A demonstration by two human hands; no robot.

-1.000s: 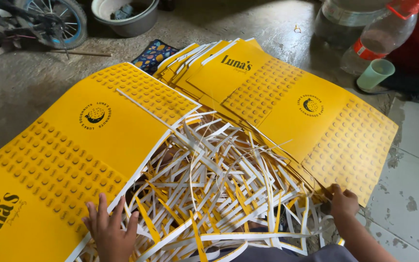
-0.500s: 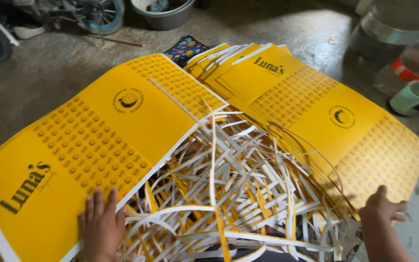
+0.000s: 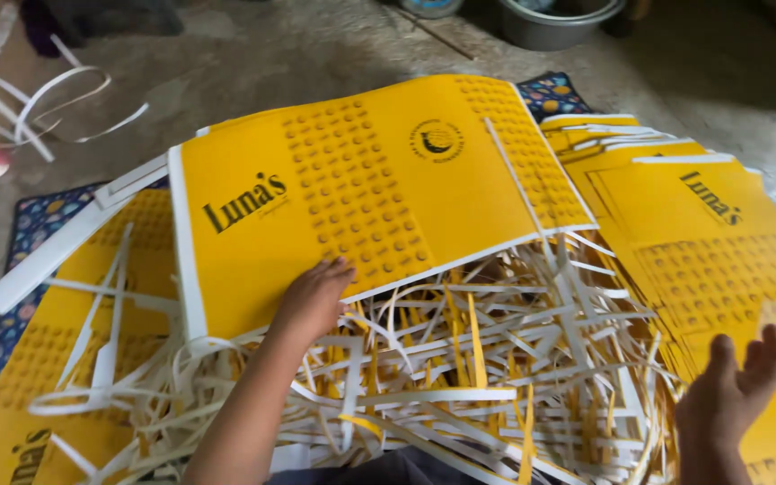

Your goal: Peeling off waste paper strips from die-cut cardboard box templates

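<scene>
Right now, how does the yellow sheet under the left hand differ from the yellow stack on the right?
The left hand presses the yellow sheet, which lies single and propped over paper strips. The yellow stack is many fanned sheets, with the right hand over its near edge. Both share the same dotted yellow print.

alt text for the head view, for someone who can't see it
A person's left hand presses on the near edge of a large yellow printed sheet lying over a heap of white and yellow paper strips. The right hand hovers open by a stack of similar yellow sheets on the right; a metal basin sits behind.
</scene>
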